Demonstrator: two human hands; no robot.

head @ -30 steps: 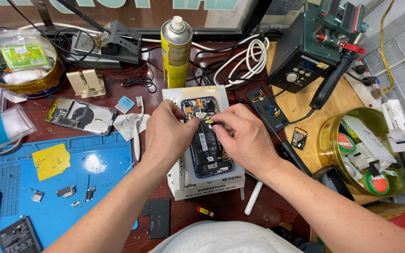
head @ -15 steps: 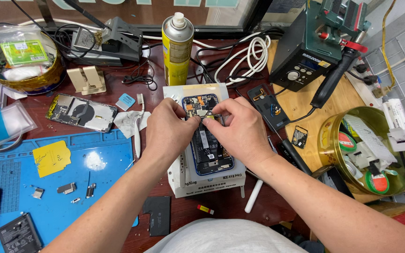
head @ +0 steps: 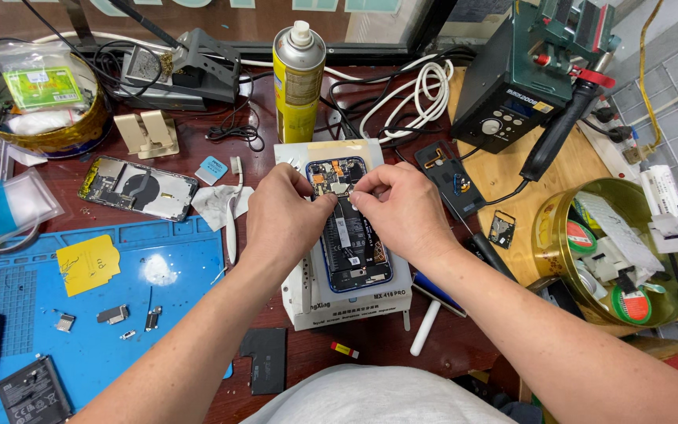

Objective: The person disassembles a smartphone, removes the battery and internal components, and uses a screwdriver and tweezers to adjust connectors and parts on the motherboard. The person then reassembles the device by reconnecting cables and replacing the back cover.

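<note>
Right under the pinched fingertips of left hand and right hand sits an opened phone, both hands nipping something tiny on it.

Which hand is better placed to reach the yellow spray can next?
Probably the left hand. The yellow spray can stands up and left of the opened phone, nearer the left hand's side; the right hand would have to cross over the phone.

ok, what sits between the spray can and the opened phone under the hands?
Head view: only the top edge of the white heating pad under the opened phone, then bare red-brown table up to the yellow spray can.
</note>
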